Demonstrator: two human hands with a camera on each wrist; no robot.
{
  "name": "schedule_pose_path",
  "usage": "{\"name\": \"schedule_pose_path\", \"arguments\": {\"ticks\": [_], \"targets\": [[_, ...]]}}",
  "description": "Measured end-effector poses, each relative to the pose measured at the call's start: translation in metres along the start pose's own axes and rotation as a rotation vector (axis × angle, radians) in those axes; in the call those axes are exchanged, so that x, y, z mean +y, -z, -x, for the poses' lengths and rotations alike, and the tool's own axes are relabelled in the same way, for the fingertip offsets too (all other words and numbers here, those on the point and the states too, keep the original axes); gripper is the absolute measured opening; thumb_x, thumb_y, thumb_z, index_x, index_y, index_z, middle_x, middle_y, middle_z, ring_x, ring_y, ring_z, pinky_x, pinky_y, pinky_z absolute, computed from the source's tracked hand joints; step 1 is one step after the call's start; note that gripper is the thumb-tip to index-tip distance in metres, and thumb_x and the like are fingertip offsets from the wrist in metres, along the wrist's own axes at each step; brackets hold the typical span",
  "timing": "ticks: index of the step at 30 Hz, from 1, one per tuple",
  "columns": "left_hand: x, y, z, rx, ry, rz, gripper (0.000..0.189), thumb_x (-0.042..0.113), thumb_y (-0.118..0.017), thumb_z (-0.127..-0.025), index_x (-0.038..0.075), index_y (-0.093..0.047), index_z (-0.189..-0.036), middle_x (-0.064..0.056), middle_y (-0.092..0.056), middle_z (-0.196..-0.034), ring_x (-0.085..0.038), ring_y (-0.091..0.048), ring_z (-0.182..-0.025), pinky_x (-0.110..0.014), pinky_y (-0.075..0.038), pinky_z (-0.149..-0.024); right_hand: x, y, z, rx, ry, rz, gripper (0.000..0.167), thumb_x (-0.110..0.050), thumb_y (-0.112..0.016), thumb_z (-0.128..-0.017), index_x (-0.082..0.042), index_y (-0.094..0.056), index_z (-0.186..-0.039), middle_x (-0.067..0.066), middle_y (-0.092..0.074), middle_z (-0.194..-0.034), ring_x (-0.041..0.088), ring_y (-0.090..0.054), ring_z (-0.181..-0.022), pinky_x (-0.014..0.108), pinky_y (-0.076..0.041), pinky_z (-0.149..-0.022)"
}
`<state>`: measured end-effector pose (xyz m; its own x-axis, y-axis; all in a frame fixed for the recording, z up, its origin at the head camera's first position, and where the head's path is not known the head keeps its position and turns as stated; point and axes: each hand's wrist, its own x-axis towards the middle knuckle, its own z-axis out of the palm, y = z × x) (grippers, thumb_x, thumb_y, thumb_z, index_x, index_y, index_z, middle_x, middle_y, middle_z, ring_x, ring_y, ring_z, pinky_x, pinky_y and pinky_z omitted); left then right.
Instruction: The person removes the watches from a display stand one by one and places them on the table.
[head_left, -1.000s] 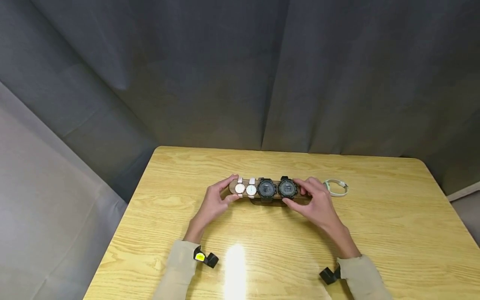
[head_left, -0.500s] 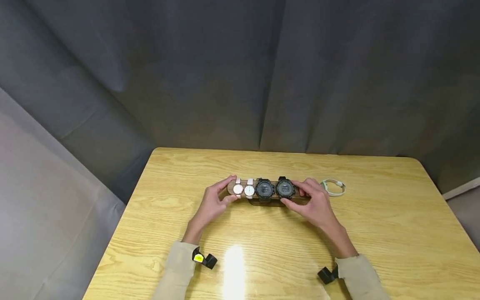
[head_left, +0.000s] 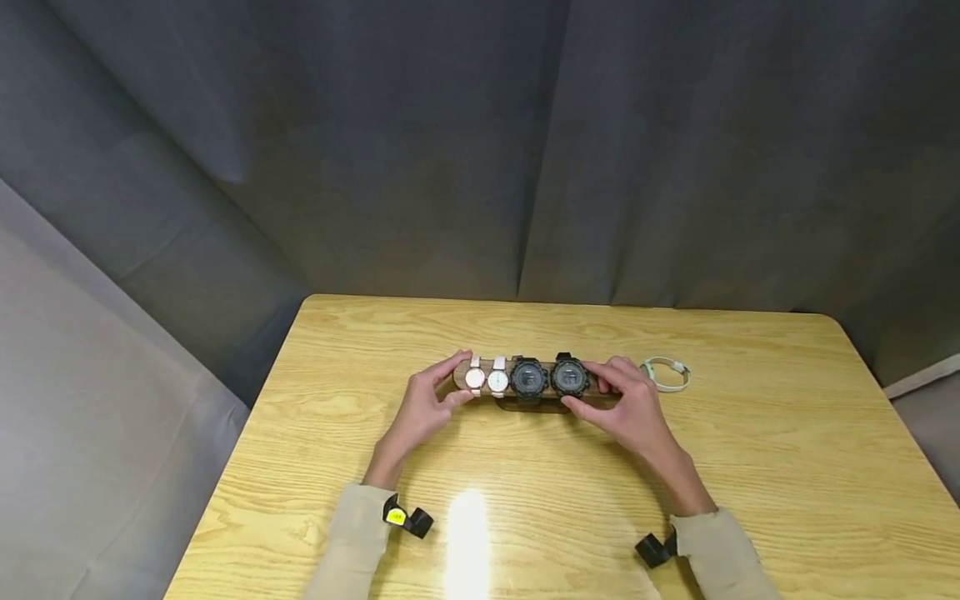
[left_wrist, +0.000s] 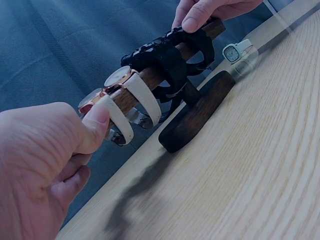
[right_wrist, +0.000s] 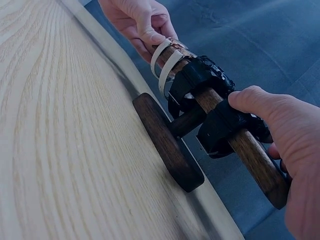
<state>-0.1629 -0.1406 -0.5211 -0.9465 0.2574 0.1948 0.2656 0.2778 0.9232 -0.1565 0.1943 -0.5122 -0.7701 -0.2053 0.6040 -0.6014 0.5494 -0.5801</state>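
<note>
A dark wooden T-shaped watch stand (right_wrist: 167,145) stands on the table with a row of wristwatches round its bar. My left hand (head_left: 423,408) pinches the outermost white-strapped watch (head_left: 475,378) at the bar's left end, thumb on the strap. Beside it sits a second white-strapped watch (head_left: 498,381), then a black digital watch (head_left: 529,378). With thumb and fingers, my right hand (head_left: 633,408) grips the other black digital watch (head_left: 570,377). Bare wood of the bar (right_wrist: 255,165) shows to the right of that watch. Some fingertips are hidden behind the bar.
A pale green watch (left_wrist: 231,53) lies on the table (head_left: 765,433), just right of my right hand. Dark curtains (head_left: 420,167) hang behind the table's far edge. Each sleeve carries a small black camera mount (head_left: 654,550).
The view has shifted slightly, so everything sits a little further left. Both hands keep the same hold on the watches, and the stand has not visibly moved on the table.
</note>
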Motion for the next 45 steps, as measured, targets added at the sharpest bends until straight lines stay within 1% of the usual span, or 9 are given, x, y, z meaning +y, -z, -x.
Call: {"name": "schedule_pose_path", "arguments": {"ticks": [4,8,14,20,23,28,32,41,45], "targets": [[-0.0009,0.0005,0.0000,0.001,-0.006,-0.005,0.064,-0.002,-0.077,-0.090,0.010,-0.057,-0.149,-0.007,-0.054,-0.155,-0.030,-0.045,-0.148,-0.042,-0.040,-0.119,0.0000,-0.0003,-0.0004,0.004,0.003,0.001,0.053,-0.016,-0.099,-0.064,0.003,-0.078,-0.109,0.003,-0.053,-0.077,0.013,-0.044,-0.074,0.021,-0.036,-0.065],[-0.0014,0.0003,0.0001,0.001,0.003,-0.011,0.065,-0.002,-0.077,-0.090,0.011,-0.056,-0.150,-0.006,-0.053,-0.155,-0.030,-0.045,-0.147,-0.043,-0.040,-0.119,-0.0002,-0.0002,-0.0007,0.001,-0.003,0.000,0.054,-0.017,-0.100,-0.064,0.003,-0.078,-0.109,0.003,-0.054,-0.077,0.013,-0.045,-0.075,0.020,-0.037,-0.065],[-0.0011,-0.0002,-0.0013,-0.004,0.010,-0.018,0.064,-0.003,-0.077,-0.091,0.008,-0.056,-0.150,-0.008,-0.053,-0.156,-0.029,-0.045,-0.147,-0.040,-0.041,-0.118,-0.0013,0.0004,-0.0009,0.001,-0.013,-0.001,0.055,-0.017,-0.100,-0.063,0.003,-0.078,-0.110,0.005,-0.055,-0.077,0.013,-0.045,-0.076,0.021,-0.038,-0.066],[-0.0004,0.0008,-0.0035,-0.001,0.007,-0.018,0.064,-0.002,-0.077,-0.090,0.011,-0.057,-0.150,-0.007,-0.054,-0.155,-0.030,-0.045,-0.147,-0.042,-0.041,-0.118,-0.0025,-0.0002,-0.0026,0.006,-0.010,0.003,0.055,-0.016,-0.100,-0.064,0.004,-0.078,-0.109,0.006,-0.055,-0.077,0.015,-0.045,-0.075,0.022,-0.038,-0.066],[-0.0012,0.0023,-0.0022,0.003,0.023,-0.027,0.064,-0.003,-0.076,-0.091,0.011,-0.057,-0.150,-0.005,-0.053,-0.156,-0.028,-0.045,-0.148,-0.039,-0.042,-0.118,-0.0028,-0.0024,-0.0039,-0.003,-0.011,0.002,0.054,-0.016,-0.100,-0.065,0.004,-0.078,-0.109,0.006,-0.055,-0.076,0.017,-0.046,-0.074,0.023,-0.038,-0.066],[-0.0019,0.0031,-0.0025,-0.002,0.035,-0.017,0.064,-0.004,-0.076,-0.090,0.009,-0.057,-0.150,-0.008,-0.053,-0.156,-0.029,-0.044,-0.148,-0.038,-0.044,-0.116,-0.0030,-0.0032,-0.0048,-0.007,-0.016,-0.004,0.052,-0.016,-0.100,-0.065,0.003,-0.078,-0.109,0.005,-0.054,-0.076,0.016,-0.045,-0.074,0.024,-0.036,-0.066],[-0.0017,0.0034,-0.0026,0.005,0.047,-0.020,0.064,-0.005,-0.077,-0.089,0.010,-0.058,-0.149,-0.009,-0.053,-0.156,-0.029,-0.044,-0.148,-0.037,-0.044,-0.115,-0.0034,-0.0030,-0.0055,-0.010,-0.012,-0.010,0.052,-0.018,-0.100,-0.066,0.002,-0.078,-0.109,0.006,-0.054,-0.076,0.014,-0.044,-0.075,0.024,-0.036,-0.066],[-0.0011,0.0043,-0.0028,0.011,0.042,-0.007,0.065,-0.006,-0.077,-0.089,0.010,-0.058,-0.149,-0.008,-0.053,-0.155,-0.028,-0.045,-0.147,-0.034,-0.045,-0.114,-0.0031,-0.0042,-0.0056,-0.007,-0.005,-0.014,0.052,-0.016,-0.099,-0.066,0.002,-0.078,-0.109,0.005,-0.053,-0.076,0.014,-0.044,-0.075,0.024,-0.036,-0.066],[-0.0006,0.0048,-0.0031,0.010,0.041,0.002,0.065,-0.007,-0.077,-0.088,0.010,-0.058,-0.149,-0.010,-0.053,-0.155,-0.030,-0.046,-0.146,-0.034,-0.045,-0.114,-0.0033,-0.0044,-0.0061,-0.010,-0.008,-0.017,0.052,-0.016,-0.100,-0.066,0.002,-0.078,-0.109,0.006,-0.054,-0.076,0.013,-0.044,-0.076,0.023,-0.036,-0.066]]}}
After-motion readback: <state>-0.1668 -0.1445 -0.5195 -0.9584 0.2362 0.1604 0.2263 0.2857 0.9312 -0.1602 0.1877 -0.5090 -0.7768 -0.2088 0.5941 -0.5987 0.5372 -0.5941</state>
